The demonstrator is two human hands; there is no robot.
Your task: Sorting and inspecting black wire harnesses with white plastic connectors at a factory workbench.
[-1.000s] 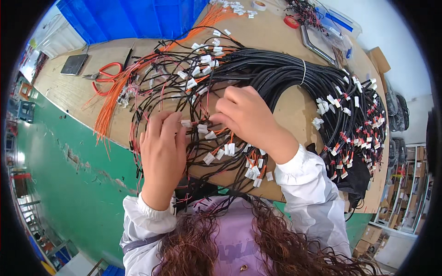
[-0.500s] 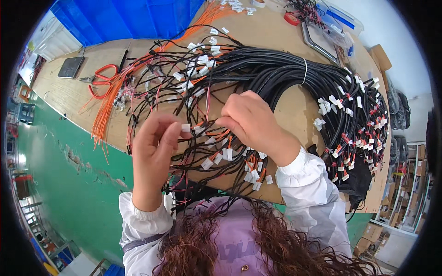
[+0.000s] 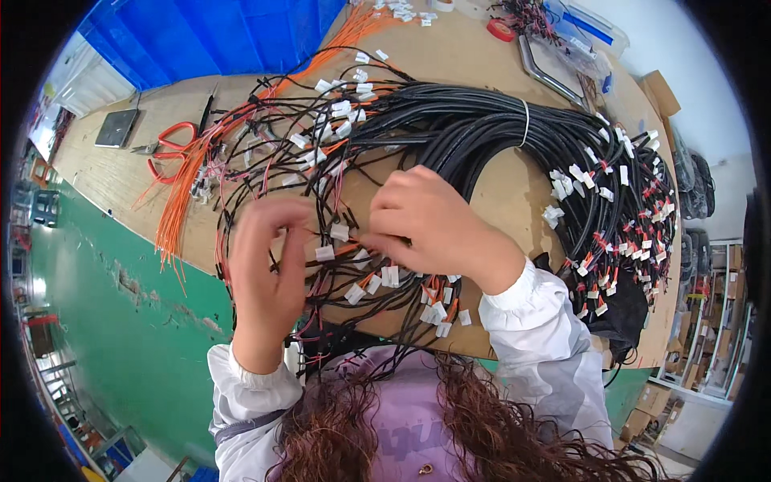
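Note:
A bundle of black cables point(image 3: 450, 100) curves across the table, its left ends splitting into thin black and orange wires with white connectors. Over these ends is my left hand point(image 3: 271, 269), blurred, thumb and fingers apart with nothing visible held. One white connector point(image 3: 324, 253) lies just right of its fingers, and another white connector point(image 3: 340, 232) sits slightly above. My right hand point(image 3: 426, 221) is closed, fingers curled beside an orange wire point(image 3: 352, 248); what its fingertips pinch is hidden.
A blue plastic bin point(image 3: 213, 40) stands at the back left. Red-handled pliers point(image 3: 173, 149), a small dark flat box point(image 3: 117, 128) and loose orange wires point(image 3: 173, 221) lie on the left. Red tape point(image 3: 501, 30) is at the back. More connector-tipped cable ends point(image 3: 614, 217) spread at right.
My left hand has let go of the white connector and opened, moving slightly left. My right hand has shifted a little left and down, still closed.

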